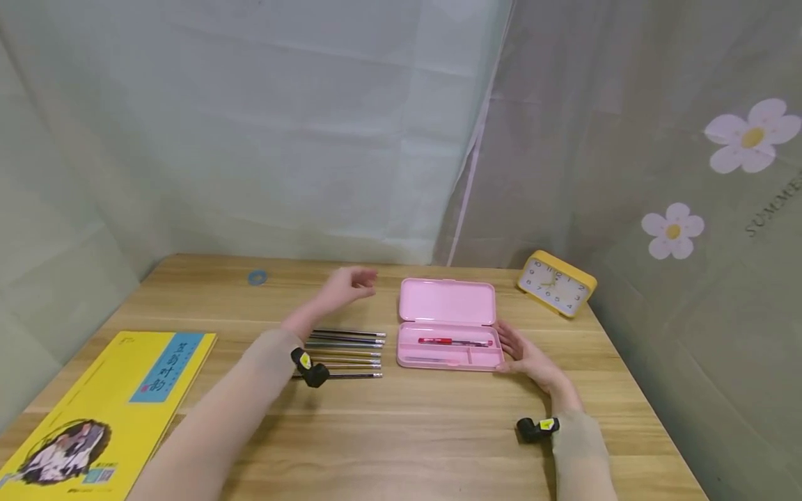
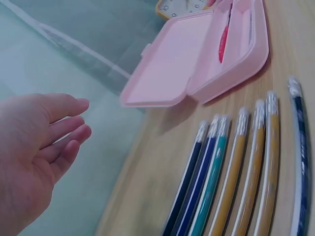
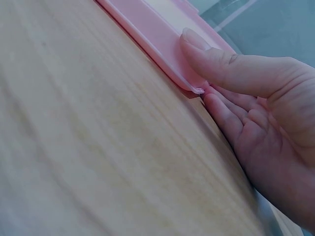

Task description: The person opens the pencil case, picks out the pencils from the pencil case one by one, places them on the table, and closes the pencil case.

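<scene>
Pencil case (image 1: 448, 334) open on counter (image 1: 401, 417), red pen (image 1: 452, 342) inside. My right hand (image 1: 525, 353) steadies its right edge, fingers straight. Left hand (image 1: 347, 284) empty, relaxed, above pencils (image 1: 346, 353). Loading step, I judge; next: pinch one pencil.

In the left wrist view the pencils (image 2: 236, 177) run off the bottom edge, their tips unseen; the clock (image 2: 179, 7) is cut by the top edge; in the right wrist view only a corner of the pink case (image 3: 162, 42) shows, upper middle; the yellow book (image 1: 94, 410) leaves the head view's lower left.
</scene>
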Motion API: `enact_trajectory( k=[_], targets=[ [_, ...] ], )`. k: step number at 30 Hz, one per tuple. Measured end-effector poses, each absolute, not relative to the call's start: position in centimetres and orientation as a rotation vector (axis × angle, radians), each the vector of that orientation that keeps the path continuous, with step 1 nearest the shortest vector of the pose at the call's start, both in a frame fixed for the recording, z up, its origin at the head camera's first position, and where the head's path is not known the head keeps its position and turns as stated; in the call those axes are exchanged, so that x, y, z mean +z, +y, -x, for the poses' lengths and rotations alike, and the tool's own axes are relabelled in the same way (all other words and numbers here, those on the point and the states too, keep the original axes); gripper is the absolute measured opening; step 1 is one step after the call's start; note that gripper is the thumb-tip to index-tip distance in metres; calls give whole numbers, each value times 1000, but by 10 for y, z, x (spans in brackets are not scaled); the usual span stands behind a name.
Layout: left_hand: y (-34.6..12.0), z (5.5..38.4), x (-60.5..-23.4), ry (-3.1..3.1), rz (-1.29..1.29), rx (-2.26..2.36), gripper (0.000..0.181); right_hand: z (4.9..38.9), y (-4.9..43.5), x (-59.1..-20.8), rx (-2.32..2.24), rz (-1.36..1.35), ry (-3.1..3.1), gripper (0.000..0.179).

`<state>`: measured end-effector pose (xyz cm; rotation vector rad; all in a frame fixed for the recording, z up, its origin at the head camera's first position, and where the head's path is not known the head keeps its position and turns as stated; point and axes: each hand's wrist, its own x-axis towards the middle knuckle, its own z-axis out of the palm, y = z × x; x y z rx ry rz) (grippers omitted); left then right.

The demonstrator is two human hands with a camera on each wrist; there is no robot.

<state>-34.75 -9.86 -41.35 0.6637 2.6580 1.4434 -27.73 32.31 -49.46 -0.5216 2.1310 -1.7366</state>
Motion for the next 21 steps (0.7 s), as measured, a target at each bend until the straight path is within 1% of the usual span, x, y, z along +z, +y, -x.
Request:
enact_trajectory(
  k=[4,11,17,21],
  targets=[
    [-82,357,-424,2585,-651,1485,51,277,322,-494,-1724,525,2138,99],
    [-59,364,-442,2446,-597,1533,66,277,320,-492,-1720,526,2128,101],
    [-44,365,-444,2381,-606,1604,68,277,321,-490,-1718,500,2134,101],
    [-39,364,-441,2380,-583,1651,63,277,322,-491,-1705,486,2146,102]
  ],
)
